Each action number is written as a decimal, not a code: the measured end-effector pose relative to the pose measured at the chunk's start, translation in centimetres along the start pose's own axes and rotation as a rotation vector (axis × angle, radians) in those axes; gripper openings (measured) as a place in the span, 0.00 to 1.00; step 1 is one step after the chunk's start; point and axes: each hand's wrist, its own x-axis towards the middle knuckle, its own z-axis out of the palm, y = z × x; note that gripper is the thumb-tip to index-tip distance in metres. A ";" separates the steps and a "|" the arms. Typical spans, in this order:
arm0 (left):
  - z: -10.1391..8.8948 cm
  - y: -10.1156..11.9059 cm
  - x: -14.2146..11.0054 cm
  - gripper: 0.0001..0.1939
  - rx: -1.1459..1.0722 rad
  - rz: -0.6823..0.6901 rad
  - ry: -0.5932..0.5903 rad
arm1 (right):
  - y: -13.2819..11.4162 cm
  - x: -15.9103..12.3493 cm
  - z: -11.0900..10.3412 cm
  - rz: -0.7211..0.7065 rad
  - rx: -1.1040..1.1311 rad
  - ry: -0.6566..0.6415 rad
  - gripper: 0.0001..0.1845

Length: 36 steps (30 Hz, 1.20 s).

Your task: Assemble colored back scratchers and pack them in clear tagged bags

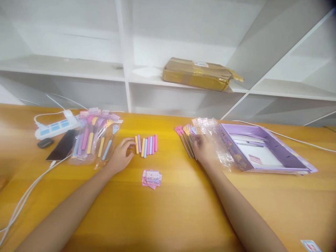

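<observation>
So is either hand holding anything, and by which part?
The left hand's grip looks empty, beside the row of pastel cylindrical handles. The right hand's grip is at the metal rods with pastel hand-shaped tops; whether it holds one cannot be told.

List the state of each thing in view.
Handles: loose, side by side.
Claws: bunched, partly under the right hand.
Right hand: at the claws; grip unclear.
Left hand: open, beside the handles.
Cards: piled.
Purple box: open.
Carton: taped.
Phone: screen dark.
Power strip: plugs in.
</observation>
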 end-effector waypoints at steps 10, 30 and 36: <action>0.2 0.7 -0.2 0.18 0.051 0.020 0.019 | 0.2 0.7 -1.9 0.059 0.132 0.313 0.12; -7.6 -2.6 1.0 0.29 0.927 -0.258 0.119 | -7.3 -7.3 -4.0 -0.637 0.281 -0.032 0.12; -9.4 -3.9 1.1 0.24 1.029 -0.281 0.079 | -5.7 -6.8 -4.9 -0.576 0.316 -0.033 0.12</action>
